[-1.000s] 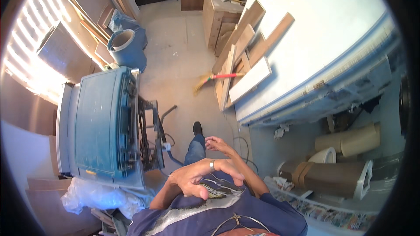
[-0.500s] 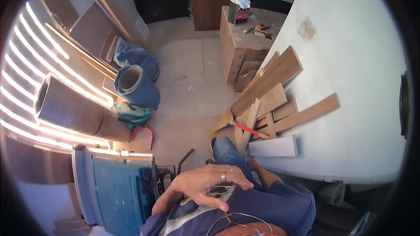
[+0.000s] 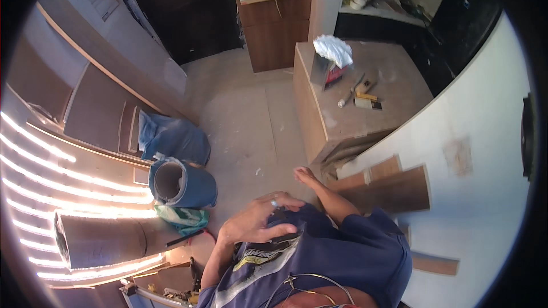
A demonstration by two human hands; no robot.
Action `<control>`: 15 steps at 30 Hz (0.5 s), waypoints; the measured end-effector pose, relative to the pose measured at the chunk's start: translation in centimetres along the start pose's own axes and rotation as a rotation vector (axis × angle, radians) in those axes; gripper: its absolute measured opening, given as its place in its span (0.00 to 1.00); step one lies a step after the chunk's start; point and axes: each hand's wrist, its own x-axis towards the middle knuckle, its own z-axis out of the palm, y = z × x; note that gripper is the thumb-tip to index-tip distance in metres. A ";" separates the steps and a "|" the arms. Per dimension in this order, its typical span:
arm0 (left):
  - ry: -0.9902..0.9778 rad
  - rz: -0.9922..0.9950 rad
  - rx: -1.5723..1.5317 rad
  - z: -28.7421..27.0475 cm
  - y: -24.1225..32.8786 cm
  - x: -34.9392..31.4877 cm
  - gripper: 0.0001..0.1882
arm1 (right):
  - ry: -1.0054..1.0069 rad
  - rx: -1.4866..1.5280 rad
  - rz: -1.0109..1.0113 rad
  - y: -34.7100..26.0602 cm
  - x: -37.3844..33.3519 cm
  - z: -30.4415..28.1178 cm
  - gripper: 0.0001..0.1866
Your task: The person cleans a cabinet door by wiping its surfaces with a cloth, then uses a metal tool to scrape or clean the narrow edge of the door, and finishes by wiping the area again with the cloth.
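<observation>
The left hand [image 3: 257, 217] has its grip wide, with nothing in it; how far the right hand [image 3: 306, 175] is spread I cannot tell. Nearest the right hand, a brown wooden board [image 3: 394, 191] stands against the white wall [image 3: 485, 142] at right. It should prove stiff and moderately heavy, its edges perhaps splintery, so best held by both long edges, near the middle for balance.

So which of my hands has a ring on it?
Your left hand, the one that looks larger in the picture: it wears a silvery ring. No ring can be made out on your right hand, which looks smaller.
</observation>
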 end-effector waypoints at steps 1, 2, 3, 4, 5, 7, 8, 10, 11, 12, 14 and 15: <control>0.032 -0.038 -0.032 -2.7 -1.3 1.0 0.29 | -0.030 -0.024 -0.040 -5.6 1.5 0.7 0.17; 0.077 -0.057 -0.113 -4.8 -3.1 1.9 0.28 | -0.046 -0.035 -0.083 -10.0 3.4 0.9 0.17; 0.088 -0.059 -0.111 -6.9 -5.1 3.3 0.28 | -0.093 -0.038 -0.153 -14.4 5.2 1.1 0.18; 0.089 -0.066 -0.111 -9.0 -6.8 5.1 0.27 | -0.136 -0.033 -0.218 -17.7 7.1 1.0 0.18; 0.087 -0.106 -0.082 -11.1 -8.3 6.8 0.27 | -0.174 -0.013 -0.221 -21.3 8.4 2.1 0.18; 0.065 -0.179 -0.022 -15.4 -11.3 10.4 0.27 | -0.228 -0.005 -0.204 -27.6 10.8 3.6 0.20; 0.023 -0.193 0.000 -17.7 -13.0 12.3 0.26 | -0.242 -0.020 -0.187 -30.2 12.6 4.0 0.21; -0.013 -0.139 -0.065 -22.5 -17.3 15.8 0.24 | -0.295 -0.067 -0.142 -34.7 16.8 4.2 0.21; -0.030 -0.130 -0.068 -25.3 -19.4 18.1 0.23 | -0.299 -0.092 -0.134 -36.6 19.5 3.9 0.21; -0.030 -0.132 -0.061 -28.2 -21.1 19.9 0.23 | -0.326 -0.119 -0.128 -38.8 22.1 4.1 0.21; -0.024 -0.145 -0.051 -34.2 -24.6 23.9 0.21 | -0.311 -0.095 -0.187 -42.6 27.7 3.4 0.21; -0.031 -0.152 -0.034 -37.7 -26.0 26.5 0.20 | -0.296 -0.055 -0.251 -43.8 31.4 2.5 0.20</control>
